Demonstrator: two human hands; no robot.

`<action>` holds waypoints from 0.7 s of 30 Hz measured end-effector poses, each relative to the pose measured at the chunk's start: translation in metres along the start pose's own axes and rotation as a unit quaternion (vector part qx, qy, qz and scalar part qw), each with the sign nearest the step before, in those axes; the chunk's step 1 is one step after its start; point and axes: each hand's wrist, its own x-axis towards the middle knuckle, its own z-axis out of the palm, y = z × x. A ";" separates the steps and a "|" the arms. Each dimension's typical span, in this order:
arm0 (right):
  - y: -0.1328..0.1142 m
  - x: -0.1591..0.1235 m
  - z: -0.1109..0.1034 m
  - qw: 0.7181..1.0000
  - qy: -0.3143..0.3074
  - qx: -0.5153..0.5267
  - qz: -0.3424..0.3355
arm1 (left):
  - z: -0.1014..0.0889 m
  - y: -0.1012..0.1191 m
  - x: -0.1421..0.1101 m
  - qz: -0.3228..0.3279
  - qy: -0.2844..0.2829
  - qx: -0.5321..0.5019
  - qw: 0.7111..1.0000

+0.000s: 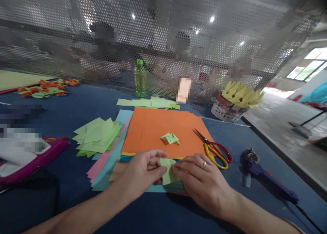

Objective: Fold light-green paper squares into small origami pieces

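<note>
A small light green paper piece [168, 172] is held between my two hands at the near edge of a stack of coloured sheets. My left hand [146, 171] pinches its left edge between thumb and fingers. On its right side my right hand [201, 179], with a ring on one finger, presses the paper with closed fingertips. Just beyond them, a folded green paper shape [170, 138] lies on the orange sheets [153, 125]. Scissors [214, 152] with red and yellow handles rest at the stack's right edge, close to my right hand.
Left of the stack sits a pile of green paper squares [98, 135]. Green strips [150, 102] and a green bottle [140, 79] are behind. A glue gun [268, 179] lies right, near a basket [228, 108] of yellow folded paper. Orange-green folded pieces [48, 88] lie far left.
</note>
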 end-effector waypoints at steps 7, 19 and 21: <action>0.002 0.000 -0.002 1.000 0.011 -0.011 -0.002 | 0.000 0.004 -0.004 0.014 0.000 0.021 1.000; 0.004 -0.006 -0.008 0.998 0.028 -0.048 -0.026 | -0.002 0.005 -0.016 0.170 0.047 0.250 0.952; 0.004 -0.006 -0.007 0.998 0.026 -0.043 -0.024 | -0.003 0.005 -0.018 0.179 0.058 0.275 0.943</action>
